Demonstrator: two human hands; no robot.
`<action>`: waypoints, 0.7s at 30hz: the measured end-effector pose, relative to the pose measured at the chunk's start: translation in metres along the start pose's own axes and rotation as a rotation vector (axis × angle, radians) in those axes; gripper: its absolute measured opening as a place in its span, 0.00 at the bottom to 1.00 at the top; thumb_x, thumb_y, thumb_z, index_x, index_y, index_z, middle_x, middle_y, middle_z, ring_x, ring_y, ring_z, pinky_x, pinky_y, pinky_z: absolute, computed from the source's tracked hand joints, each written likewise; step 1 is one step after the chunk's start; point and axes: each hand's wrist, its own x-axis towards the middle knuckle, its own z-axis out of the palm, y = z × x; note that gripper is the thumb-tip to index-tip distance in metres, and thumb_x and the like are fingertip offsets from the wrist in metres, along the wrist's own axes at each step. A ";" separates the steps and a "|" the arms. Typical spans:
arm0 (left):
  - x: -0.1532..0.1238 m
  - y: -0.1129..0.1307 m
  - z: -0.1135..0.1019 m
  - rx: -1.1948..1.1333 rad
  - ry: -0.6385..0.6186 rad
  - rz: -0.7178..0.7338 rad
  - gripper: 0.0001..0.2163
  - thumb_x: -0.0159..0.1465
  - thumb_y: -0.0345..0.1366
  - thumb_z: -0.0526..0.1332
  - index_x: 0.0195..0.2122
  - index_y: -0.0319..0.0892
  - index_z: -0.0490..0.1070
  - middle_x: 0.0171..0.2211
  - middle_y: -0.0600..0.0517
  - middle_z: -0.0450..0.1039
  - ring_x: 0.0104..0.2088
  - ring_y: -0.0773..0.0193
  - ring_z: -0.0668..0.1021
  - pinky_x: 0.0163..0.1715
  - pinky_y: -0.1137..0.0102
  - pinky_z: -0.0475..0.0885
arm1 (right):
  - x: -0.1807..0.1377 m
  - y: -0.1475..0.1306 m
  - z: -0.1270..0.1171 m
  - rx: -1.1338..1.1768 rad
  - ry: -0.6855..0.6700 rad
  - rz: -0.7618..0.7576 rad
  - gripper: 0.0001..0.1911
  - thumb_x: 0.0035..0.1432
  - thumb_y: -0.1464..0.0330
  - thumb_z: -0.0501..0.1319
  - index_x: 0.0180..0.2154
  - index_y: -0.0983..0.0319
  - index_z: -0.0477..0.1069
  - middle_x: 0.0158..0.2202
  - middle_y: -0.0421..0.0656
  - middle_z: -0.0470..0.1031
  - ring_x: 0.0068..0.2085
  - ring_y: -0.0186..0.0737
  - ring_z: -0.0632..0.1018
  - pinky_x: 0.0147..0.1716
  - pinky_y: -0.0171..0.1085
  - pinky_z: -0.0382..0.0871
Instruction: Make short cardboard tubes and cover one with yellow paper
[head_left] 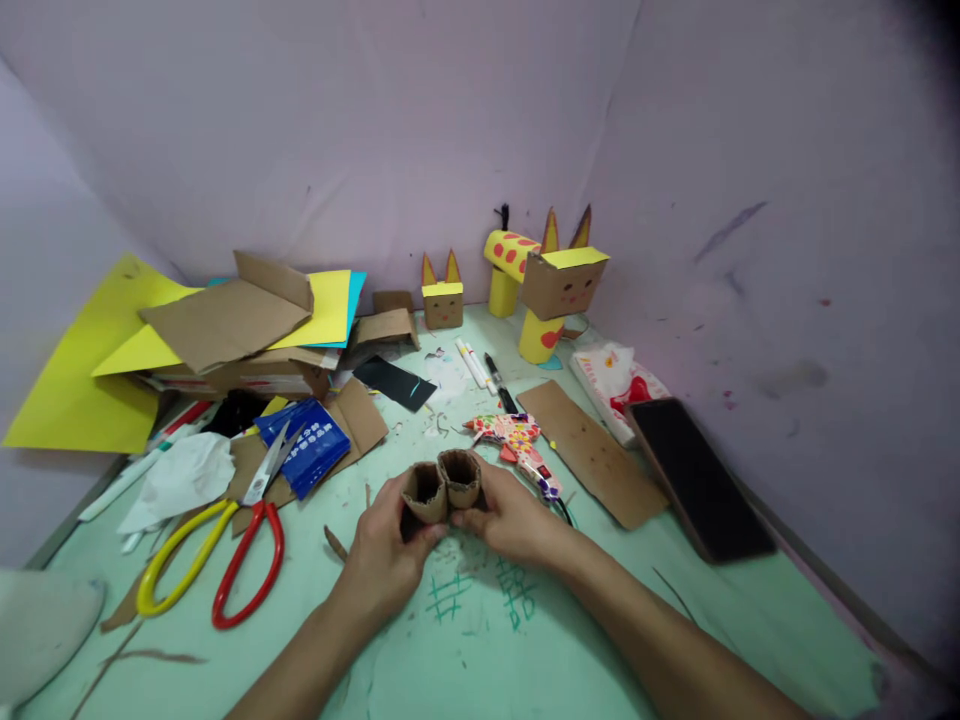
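Two short cardboard tubes stand side by side over the middle of the table, their open ends facing up. My left hand [388, 540] is closed around the left cardboard tube [426, 506]. Fingers of my right hand [510, 510] wrap the right cardboard tube [460, 482], thumb in front. The tubes touch, or nearly so, along their inner sides. Just behind my right hand lies a glue gun [517, 445] with a flowery pattern. Scissors [259, 490] with one yellow and one red handle rest to the left of my left hand.
A cardboard animal [566, 285] and a small cardboard head [443, 303] stand at the back wall. Yellow paper [82, 370] and cardboard [232, 315] are stacked at left. A phone [701, 480] and a flat cardboard strip [592, 455] lie right. Markers [474, 366] lie behind the glue gun.
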 end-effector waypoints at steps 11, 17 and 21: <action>0.002 -0.001 -0.001 0.062 -0.011 0.091 0.21 0.60 0.38 0.60 0.54 0.41 0.62 0.49 0.44 0.72 0.50 0.51 0.73 0.48 0.56 0.68 | -0.003 -0.018 -0.005 0.092 0.034 0.001 0.34 0.41 0.72 0.70 0.51 0.58 0.64 0.47 0.45 0.74 0.47 0.48 0.75 0.47 0.44 0.68; -0.001 -0.001 -0.001 0.117 -0.055 0.138 0.23 0.62 0.36 0.56 0.58 0.39 0.58 0.48 0.43 0.72 0.48 0.56 0.74 0.48 0.60 0.69 | 0.000 -0.030 0.002 0.286 0.205 0.000 0.32 0.31 0.74 0.73 0.43 0.58 0.72 0.43 0.42 0.77 0.46 0.47 0.76 0.50 0.46 0.65; 0.001 0.003 0.003 0.202 -0.076 0.136 0.32 0.61 0.35 0.55 0.65 0.34 0.43 0.57 0.37 0.63 0.57 0.52 0.66 0.55 0.55 0.63 | 0.005 -0.026 0.007 0.412 0.308 0.037 0.24 0.30 0.74 0.73 0.36 0.59 0.73 0.35 0.40 0.78 0.40 0.46 0.77 0.46 0.46 0.67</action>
